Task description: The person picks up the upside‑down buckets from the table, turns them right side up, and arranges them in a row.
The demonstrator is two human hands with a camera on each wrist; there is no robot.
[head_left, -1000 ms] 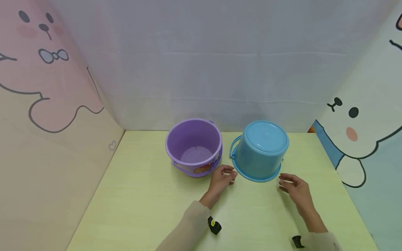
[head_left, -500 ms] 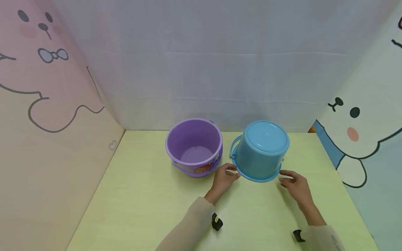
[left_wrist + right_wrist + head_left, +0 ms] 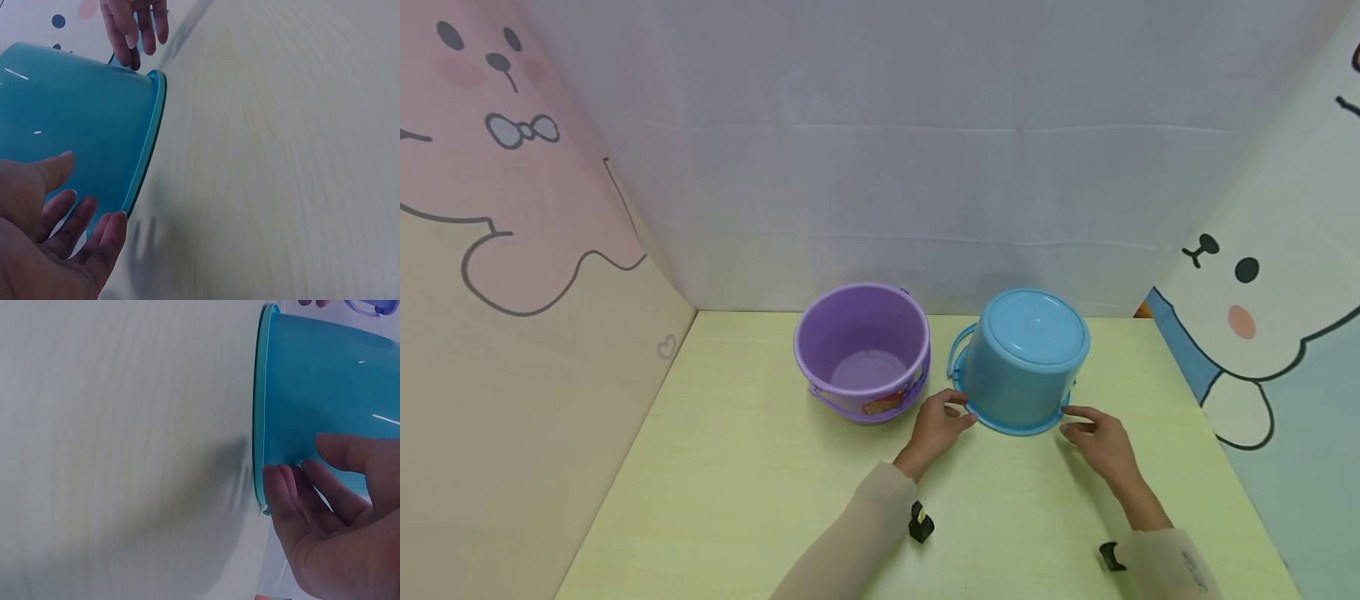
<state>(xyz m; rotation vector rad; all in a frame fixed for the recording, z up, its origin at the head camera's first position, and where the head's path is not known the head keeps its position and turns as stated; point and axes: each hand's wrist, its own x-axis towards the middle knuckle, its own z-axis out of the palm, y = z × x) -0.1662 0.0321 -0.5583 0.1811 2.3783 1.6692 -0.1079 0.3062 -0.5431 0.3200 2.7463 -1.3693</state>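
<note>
Bucket (image 3: 1026,367), blue and upturned, stands on the table (image 3: 737,483) beside a purple pail (image 3: 865,333); the person's left hand (image 3: 934,427) and right hand (image 3: 1105,447), fingers loosely spread, flank the bucket's lower rim (image 3: 1017,432).

A glossy blue bucket (image 3: 1019,385) stands upside down on the table (image 3: 715,500).

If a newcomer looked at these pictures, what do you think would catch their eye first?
Probably the blue bucket, upside down on the table right of centre, with the left hand and right hand at opposite sides of its rim. The purple bucket, upright to its left, would likely come next. The large cartoon animal on the right-hand wall might follow.
</note>
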